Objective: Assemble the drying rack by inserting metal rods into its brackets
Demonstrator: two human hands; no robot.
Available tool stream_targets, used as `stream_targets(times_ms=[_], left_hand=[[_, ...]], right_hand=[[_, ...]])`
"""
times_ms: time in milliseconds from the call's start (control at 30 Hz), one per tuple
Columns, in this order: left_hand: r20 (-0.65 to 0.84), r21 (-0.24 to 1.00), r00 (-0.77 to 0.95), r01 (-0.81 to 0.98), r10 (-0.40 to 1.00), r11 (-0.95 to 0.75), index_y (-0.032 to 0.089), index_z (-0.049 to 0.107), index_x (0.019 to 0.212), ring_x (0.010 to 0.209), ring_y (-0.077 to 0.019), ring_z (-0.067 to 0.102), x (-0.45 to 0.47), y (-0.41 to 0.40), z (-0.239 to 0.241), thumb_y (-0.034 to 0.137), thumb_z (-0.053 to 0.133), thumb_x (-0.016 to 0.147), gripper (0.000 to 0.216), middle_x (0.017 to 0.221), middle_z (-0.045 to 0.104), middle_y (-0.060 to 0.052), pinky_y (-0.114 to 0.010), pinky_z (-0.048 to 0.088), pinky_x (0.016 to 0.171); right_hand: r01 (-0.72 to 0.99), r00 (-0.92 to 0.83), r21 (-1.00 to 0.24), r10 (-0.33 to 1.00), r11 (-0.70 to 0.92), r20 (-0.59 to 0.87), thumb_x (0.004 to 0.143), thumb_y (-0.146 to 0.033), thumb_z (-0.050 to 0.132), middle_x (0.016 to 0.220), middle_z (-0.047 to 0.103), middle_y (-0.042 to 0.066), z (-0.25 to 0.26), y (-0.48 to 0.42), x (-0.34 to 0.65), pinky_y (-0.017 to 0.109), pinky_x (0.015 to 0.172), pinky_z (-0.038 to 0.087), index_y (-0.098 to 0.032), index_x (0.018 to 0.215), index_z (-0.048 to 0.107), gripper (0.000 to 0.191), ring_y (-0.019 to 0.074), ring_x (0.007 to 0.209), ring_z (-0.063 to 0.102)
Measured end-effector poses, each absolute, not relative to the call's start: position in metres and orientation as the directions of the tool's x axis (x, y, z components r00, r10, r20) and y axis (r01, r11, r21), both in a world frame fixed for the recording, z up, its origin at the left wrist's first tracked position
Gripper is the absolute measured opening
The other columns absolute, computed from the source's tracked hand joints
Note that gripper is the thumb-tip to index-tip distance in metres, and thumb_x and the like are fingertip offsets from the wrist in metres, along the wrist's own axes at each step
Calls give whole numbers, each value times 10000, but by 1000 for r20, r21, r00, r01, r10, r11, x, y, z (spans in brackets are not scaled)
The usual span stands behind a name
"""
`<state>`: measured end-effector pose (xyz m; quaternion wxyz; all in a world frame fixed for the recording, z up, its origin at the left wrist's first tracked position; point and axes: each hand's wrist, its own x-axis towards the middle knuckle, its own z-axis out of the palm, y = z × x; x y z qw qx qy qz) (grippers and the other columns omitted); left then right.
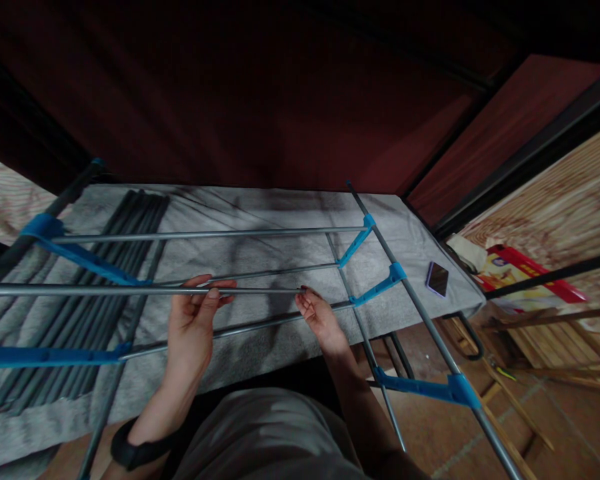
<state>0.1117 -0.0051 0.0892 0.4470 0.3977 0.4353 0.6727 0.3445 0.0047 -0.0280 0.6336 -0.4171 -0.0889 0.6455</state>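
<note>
Tubular frame (433,327) sat over the grey cover (200,208), three crossbars (260,233) in place. Your left hand (194,327) grasped another tube (263,291); right hand (321,315) met its unfitted right end, grip unclear. Loose tubes (96,300) lay left, unused.

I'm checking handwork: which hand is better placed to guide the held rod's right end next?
Probably the right hand: it is at that end of the rod; the left hand grips farther left.
</note>
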Motion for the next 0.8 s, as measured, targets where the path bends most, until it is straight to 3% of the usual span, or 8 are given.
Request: stream_targets(times_ms=[300, 467, 633, 800], left_hand=[[180, 944, -247, -229, 952, -238, 246, 577, 1181, 992, -205, 731, 113, -7, 88, 324, 731, 860, 365, 984, 750, -37, -317, 609, 829], [145, 963, -205, -195, 968, -185, 270, 544, 1246, 1015, -207, 726, 119, -12, 87, 337, 707, 885, 401, 1008, 741, -35, -342, 604, 848], [129, 970, -200, -177, 971, -165, 263, 530, 1276, 1011, -204, 722, 120, -12, 88, 355, 695, 894, 426, 1013, 739, -44, -316, 593, 810], [140, 974, -226, -142, 964, -175, 264, 555, 1253, 973, -191, 719, 117, -10, 90, 346, 697, 888, 400, 985, 743, -35, -288, 568, 771]], right_hand=[[-711, 117, -659, 884, -243, -452, 781, -257, 748, 775, 699, 10, -26, -1, 333, 350, 871, 565, -233, 801, 629, 123, 172, 817, 689], [-713, 62, -653, 906, -253, -419, 760, -268, 794, 834, 696, 13, -23, -6, 327, 333, 888, 564, -212, 907, 661, 206, 158, 832, 689], [-730, -22, -586, 870, -351, -493, 774, -261, 781, 847, 728, 36, -25, -11, 315, 294, 789, 575, -199, 924, 690, 186, 145, 789, 686], [-663, -55, -630, 865, -405, -498, 772, -317, 786, 867, 766, 66, -21, -20, 306, 295, 749, 573, -177, 946, 702, 238, 157, 764, 703]])
